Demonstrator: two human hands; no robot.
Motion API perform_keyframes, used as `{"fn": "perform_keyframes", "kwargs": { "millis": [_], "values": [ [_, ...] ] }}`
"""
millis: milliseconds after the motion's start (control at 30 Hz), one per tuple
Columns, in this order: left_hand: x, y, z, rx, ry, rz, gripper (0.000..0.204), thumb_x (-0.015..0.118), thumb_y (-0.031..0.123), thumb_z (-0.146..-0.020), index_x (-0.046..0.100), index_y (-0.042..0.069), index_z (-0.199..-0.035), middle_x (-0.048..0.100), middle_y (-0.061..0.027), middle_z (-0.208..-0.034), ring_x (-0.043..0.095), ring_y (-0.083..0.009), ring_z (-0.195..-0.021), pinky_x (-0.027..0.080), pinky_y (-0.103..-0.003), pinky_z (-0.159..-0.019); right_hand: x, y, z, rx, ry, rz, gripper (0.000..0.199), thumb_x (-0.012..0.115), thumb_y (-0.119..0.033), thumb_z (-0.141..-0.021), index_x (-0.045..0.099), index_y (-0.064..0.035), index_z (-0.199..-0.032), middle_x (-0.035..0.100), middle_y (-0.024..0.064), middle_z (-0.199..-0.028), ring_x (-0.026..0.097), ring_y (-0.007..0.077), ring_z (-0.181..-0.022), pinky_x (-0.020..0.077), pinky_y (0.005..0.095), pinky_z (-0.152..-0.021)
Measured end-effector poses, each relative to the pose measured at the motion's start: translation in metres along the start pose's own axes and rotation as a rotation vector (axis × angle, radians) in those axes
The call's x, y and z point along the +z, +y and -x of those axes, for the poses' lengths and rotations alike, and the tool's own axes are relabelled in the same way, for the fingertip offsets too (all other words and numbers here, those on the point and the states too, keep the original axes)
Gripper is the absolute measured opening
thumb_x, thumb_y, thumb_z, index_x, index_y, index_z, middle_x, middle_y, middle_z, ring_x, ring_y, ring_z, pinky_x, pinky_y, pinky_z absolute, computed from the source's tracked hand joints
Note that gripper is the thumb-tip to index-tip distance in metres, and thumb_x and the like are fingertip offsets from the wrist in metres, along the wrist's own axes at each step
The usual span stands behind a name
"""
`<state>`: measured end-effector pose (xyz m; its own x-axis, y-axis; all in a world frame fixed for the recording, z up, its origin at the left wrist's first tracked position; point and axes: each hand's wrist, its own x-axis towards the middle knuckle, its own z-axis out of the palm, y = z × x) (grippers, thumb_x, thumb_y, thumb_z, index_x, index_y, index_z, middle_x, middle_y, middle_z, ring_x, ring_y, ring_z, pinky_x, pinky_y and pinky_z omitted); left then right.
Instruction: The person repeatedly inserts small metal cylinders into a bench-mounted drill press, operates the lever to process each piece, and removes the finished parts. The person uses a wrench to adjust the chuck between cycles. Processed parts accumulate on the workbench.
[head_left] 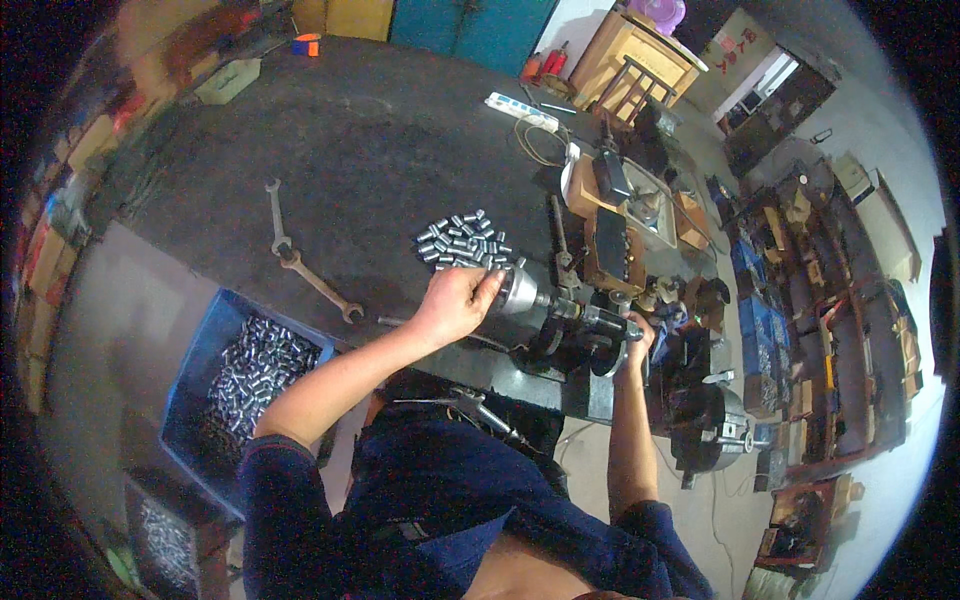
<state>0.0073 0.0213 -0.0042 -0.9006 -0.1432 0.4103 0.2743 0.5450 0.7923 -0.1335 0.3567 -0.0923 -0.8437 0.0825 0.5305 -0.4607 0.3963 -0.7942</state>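
A small bench machine with a silver conical chuck (521, 291) and a dark body stands at the table's front edge. My left hand (460, 305) is closed at the left face of the chuck, thumb and fingers together; what lies inside the fingers is hidden. At the machine's right end my right hand (639, 340) is closed around a dark handle (634, 331), partly covered by the fingers. Just behind my left hand lies a pile of short shiny metal cylinders (465, 238) on the dark tabletop.
Two open-end wrenches, a grey one (278, 220) and a brownish one (322, 286), lie left. A blue bin (190, 350) of metal cylinders stands below the table's left edge. Behind the machine are boxes (607, 243) and a power strip (522, 111). Shelves (840, 330) line the right.
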Motion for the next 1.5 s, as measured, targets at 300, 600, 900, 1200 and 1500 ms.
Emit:
{"fn": "perform_keyframes", "kwargs": {
  "millis": [300,600,900,1200,1500],
  "values": [
    [0.001,0.006,-0.001,0.139,0.106,-0.064,0.037,0.049,0.022,-0.083,0.048,0.001,-0.053,0.049,-0.0167,-0.050,0.050,-0.0335,-0.047,0.038,-0.042,-0.046,-0.049,-0.086,0.069,0.675,0.060,-0.733,0.014,0.048,-0.017,-0.077,0.047,-0.0050,-0.070,0.032,-0.0031,-0.052,0.026,0.0065,-0.041,0.0209,0.0207,-0.035],
    [0.006,0.010,-0.004,0.085,0.167,-0.036,0.039,0.047,0.018,-0.085,0.046,-0.001,-0.050,0.043,-0.0177,-0.045,0.046,-0.0319,-0.039,0.033,-0.038,-0.040,-0.048,-0.137,0.025,0.457,0.069,-0.737,0.025,0.041,-0.020,-0.084,0.046,-0.0040,-0.066,0.032,-0.0027,-0.050,0.025,0.0044,-0.038,0.0198,0.0193,-0.032],
    [0.006,0.018,0.000,0.043,0.167,-0.128,0.038,0.048,0.016,-0.084,0.045,0.000,-0.050,0.043,-0.0174,-0.045,0.046,-0.0318,-0.039,0.033,-0.037,-0.039,-0.032,-0.128,-0.010,0.411,0.037,-0.788,0.022,0.047,-0.023,-0.081,0.048,-0.0055,-0.068,0.033,-0.0042,-0.054,0.027,0.0036,-0.044,0.0176,0.0183,-0.035],
    [0.008,0.017,-0.003,0.089,0.193,-0.173,0.038,0.048,0.019,-0.083,0.048,0.000,-0.050,0.046,-0.0179,-0.046,0.048,-0.0330,-0.041,0.036,-0.040,-0.041,-0.007,-0.118,-0.036,0.421,0.138,-0.579,0.015,0.047,-0.013,-0.078,0.052,-0.0063,-0.065,0.038,-0.0036,-0.052,0.030,0.0049,-0.042,0.0200,0.0201,-0.036],
    [0.009,0.008,-0.007,-0.044,0.122,-0.112,0.039,0.049,0.024,-0.083,0.051,-0.001,-0.052,0.047,-0.0185,-0.047,0.048,-0.0317,-0.042,0.036,-0.040,-0.043,-0.018,-0.147,-0.008,0.294,0.186,-0.665,0.021,0.045,-0.014,-0.080,0.045,-0.0078,-0.061,0.029,-0.0051,-0.053,0.026,0.0042,-0.046,0.0188,0.0197,-0.040]
  ]
}}
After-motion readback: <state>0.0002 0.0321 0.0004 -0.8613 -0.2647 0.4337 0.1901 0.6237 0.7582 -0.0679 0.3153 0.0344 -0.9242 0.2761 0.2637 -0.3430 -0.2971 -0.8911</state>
